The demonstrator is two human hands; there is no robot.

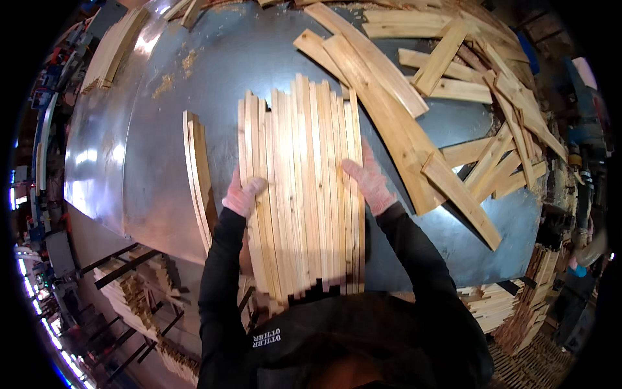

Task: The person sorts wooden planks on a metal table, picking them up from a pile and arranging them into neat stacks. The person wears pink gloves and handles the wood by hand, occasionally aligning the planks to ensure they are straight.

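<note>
A bundle of narrow wooden boards [301, 188], stood on edge side by side, lies between my two gloved hands at the near side of the metal table. Their far ends are uneven. My left hand [243, 193] presses on the bundle's left side with its thumb over the top. On the right side, my right hand [369, 180] grips the same way, thumb on the outer boards. Both gloves are pale pink and white. The fingers under the outer faces are mostly hidden. Left of the bundle, a few separate boards [199, 175] stand on edge.
Loose boards [389, 110] lie crisscrossed on the metal table [162, 155] to the right and far right. Another board stack [116, 48] sits at the far left. Below the table edge, stacked boards rest on racks at left [136, 298] and right [518, 298].
</note>
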